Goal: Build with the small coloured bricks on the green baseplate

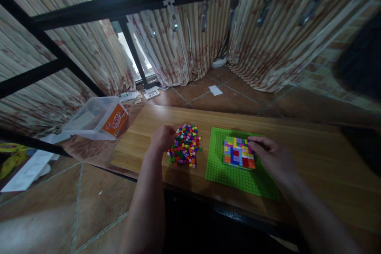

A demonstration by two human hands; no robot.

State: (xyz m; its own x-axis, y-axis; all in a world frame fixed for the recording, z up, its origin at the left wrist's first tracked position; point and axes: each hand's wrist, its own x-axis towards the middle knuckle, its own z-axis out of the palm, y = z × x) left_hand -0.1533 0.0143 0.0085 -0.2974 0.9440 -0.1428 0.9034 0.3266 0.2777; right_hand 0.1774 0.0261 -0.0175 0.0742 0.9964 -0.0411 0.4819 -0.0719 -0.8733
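My left hand (163, 138) is closed at the left edge of a loose pile of small multicoloured toy bricks (187, 145). Its fingertips point into the pile, and whatever they pinch is hidden. To the right lies a green studded baseplate (216, 162). On it sits a low rectangular block of joined bricks (238, 152) in yellow, orange, blue, red and purple. The fingers of my right hand (269, 152) are drawn together at that block's upper right corner, touching or just above it. Any small brick between them is too hard to make out.
A wooden bench top (143, 127) carries the bricks and baseplate. At its left end stands a clear plastic bin (92, 117) with an orange label. Dark metal bars with hooks (174, 20) cross in front of curtains. Papers (216, 90) lie on the tiled floor.
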